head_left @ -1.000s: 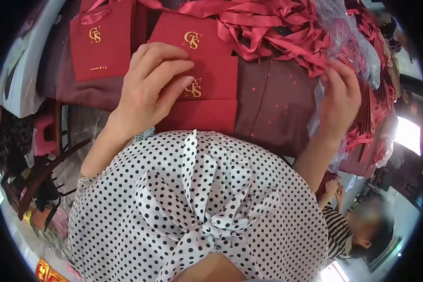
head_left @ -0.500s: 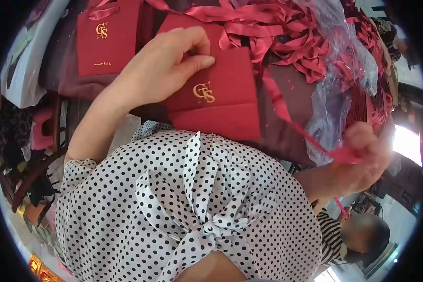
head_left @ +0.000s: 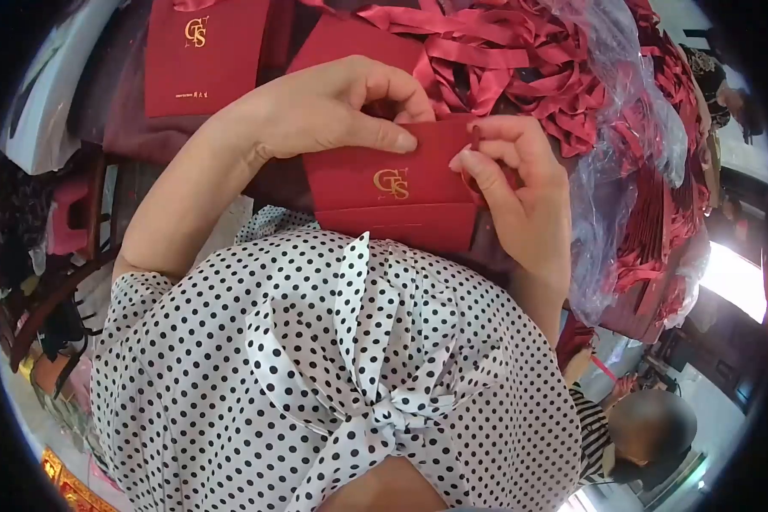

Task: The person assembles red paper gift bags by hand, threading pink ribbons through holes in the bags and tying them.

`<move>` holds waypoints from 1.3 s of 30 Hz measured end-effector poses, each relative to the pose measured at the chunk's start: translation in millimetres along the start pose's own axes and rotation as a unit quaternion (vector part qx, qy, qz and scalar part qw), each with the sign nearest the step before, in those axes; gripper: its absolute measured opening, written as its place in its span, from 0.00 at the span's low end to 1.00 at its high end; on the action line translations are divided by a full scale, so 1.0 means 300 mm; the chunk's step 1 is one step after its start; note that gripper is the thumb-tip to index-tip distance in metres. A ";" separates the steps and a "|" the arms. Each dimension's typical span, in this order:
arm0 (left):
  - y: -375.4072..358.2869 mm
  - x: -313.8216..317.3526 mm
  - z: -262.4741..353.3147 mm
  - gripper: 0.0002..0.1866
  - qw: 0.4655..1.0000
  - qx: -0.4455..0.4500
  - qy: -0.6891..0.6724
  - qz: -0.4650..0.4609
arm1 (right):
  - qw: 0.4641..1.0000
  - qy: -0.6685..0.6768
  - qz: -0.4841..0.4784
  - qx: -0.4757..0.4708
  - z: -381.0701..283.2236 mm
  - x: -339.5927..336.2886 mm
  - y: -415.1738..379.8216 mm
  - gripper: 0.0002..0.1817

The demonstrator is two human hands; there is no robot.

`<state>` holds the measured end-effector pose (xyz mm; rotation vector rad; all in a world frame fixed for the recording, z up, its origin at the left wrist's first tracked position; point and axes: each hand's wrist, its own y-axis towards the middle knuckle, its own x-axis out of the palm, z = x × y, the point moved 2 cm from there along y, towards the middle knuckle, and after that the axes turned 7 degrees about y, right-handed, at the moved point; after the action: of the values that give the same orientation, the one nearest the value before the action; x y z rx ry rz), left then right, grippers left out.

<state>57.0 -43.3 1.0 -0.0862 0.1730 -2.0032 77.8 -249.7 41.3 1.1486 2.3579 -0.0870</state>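
A red paper gift bag (head_left: 346,183) with a gold monogram lies in front of my body. My left hand (head_left: 341,107) is closed on its top edge, thumb on the front panel and fingers curled behind. At the bag's upper right corner, my right hand (head_left: 520,175) pinches the end of a red ribbon (head_left: 469,175) between thumb and fingers. Most of that ribbon is hidden by the fingers. Another red panel (head_left: 358,47) shows beyond my left hand.
A finished-looking red bag (head_left: 205,72) with a ribbon handle stands at upper left. Loose red ribbons (head_left: 503,60) are heaped at the back, beside crumpled clear plastic (head_left: 597,230) and stacked red bags (head_left: 648,226). Another person (head_left: 606,422) in striped clothing is at lower right.
My right hand has come in from the far right, bringing the ribbon to the bag's upper right corner. My left hand has shifted slightly right along the top edge.
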 end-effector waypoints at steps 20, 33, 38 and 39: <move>0.025 0.022 0.009 0.07 0.993 0.041 -0.015 -0.107 | 0.995 -0.083 0.036 -0.041 -0.021 0.015 -0.055 0.04; -0.031 0.088 0.056 0.06 0.924 0.156 0.334 0.102 | 0.920 -0.370 -0.021 -0.128 -0.075 0.066 -0.027 0.07; -0.055 0.068 0.065 0.04 0.940 0.097 0.316 0.088 | 0.996 -0.083 -0.034 0.021 -0.055 0.015 0.010 0.12; -0.050 0.059 0.065 0.04 0.974 0.077 0.199 0.071 | 0.995 -0.078 -0.058 -0.007 -0.052 0.015 0.015 0.14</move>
<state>38.9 -54.7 22.2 0.4192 0.2710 -1.8645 72.4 -239.3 53.6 0.9621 2.2807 -0.1924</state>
